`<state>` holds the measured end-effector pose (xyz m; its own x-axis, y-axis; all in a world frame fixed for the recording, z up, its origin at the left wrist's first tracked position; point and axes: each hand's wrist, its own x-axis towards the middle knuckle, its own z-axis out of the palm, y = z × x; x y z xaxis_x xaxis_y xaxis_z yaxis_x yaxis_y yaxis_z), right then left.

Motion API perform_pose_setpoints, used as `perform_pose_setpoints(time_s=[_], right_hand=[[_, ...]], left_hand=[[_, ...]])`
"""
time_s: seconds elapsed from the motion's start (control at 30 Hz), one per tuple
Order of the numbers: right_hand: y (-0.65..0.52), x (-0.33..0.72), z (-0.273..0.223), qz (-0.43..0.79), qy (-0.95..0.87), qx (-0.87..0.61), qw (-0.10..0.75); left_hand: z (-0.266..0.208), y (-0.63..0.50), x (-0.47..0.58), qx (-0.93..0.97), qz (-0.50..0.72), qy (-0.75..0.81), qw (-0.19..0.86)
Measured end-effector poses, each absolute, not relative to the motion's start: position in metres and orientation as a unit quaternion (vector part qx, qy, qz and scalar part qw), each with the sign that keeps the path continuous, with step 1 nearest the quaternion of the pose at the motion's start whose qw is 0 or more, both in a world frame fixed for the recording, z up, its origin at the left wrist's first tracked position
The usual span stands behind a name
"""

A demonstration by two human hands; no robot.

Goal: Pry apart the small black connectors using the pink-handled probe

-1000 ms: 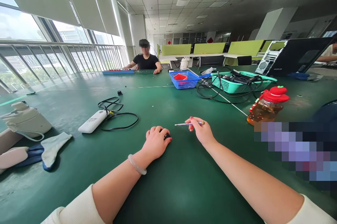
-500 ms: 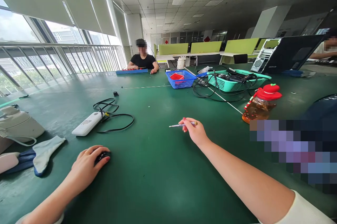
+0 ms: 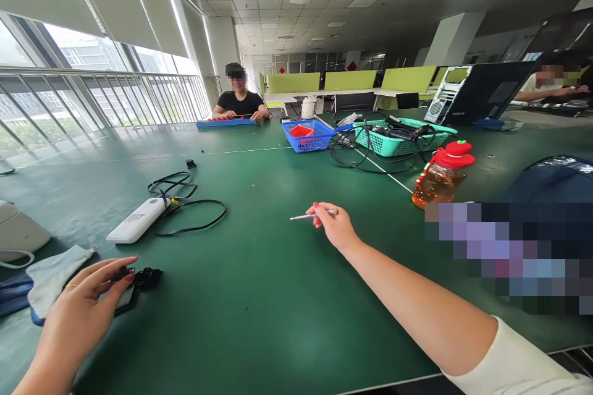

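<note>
I am watching the left hand (image 3: 81,314) working at the near left, its thumb and fingers curving around a small black piece (image 3: 121,274); I am not able to tell whether they are pinching it or only touching it. Another black piece (image 3: 148,278) is lying just beyond the fingertips, to the right, on the green table (image 3: 259,321). A pale and blue cloth (image 3: 58,277) is lying just left of that hand. A little farther off, near the middle, the right hand (image 3: 340,228) is closing its fingers on a slim brush-like tool (image 3: 302,217), and I am seeing its pale tip pointing left, over bare tabletop. Beyond the left hand, a white device (image 3: 139,220) is resting beside a looping black cord (image 3: 192,230). To the right, a red-lidded bottle (image 3: 442,182) is standing upright. Farther back, a blue basket (image 3: 309,143) is holding a red container (image 3: 301,131), and a green basket (image 3: 386,146) to its right is holding dark cables. At the far side, a person in black (image 3: 238,103) is sitting behind a blue tray (image 3: 226,123), both hands resting by it.
</note>
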<state>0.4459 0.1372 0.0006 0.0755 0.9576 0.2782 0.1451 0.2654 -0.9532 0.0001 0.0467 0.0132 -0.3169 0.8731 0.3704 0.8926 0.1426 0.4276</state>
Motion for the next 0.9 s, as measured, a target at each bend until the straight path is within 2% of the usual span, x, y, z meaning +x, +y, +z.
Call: perform_pose_setpoints(time_s=[0.33,0.57,0.9], right_hand=[[0.137,0.446,-0.003,0.357,-0.581,-0.488,0.545],[0.136,0.445,-0.003,0.371,-0.576,-0.491,0.539],[0.134,0.445,-0.002,0.364,-0.585,-0.490,0.533]], left_hand=[[0.021,0.043,0.007,-0.576,-0.315,-0.753,-0.042],[0.013,0.046,0.005,-0.640,-0.223,-0.734,0.038],[-0.004,0.052,-0.003,-0.712,-0.177,-0.673,0.097]])
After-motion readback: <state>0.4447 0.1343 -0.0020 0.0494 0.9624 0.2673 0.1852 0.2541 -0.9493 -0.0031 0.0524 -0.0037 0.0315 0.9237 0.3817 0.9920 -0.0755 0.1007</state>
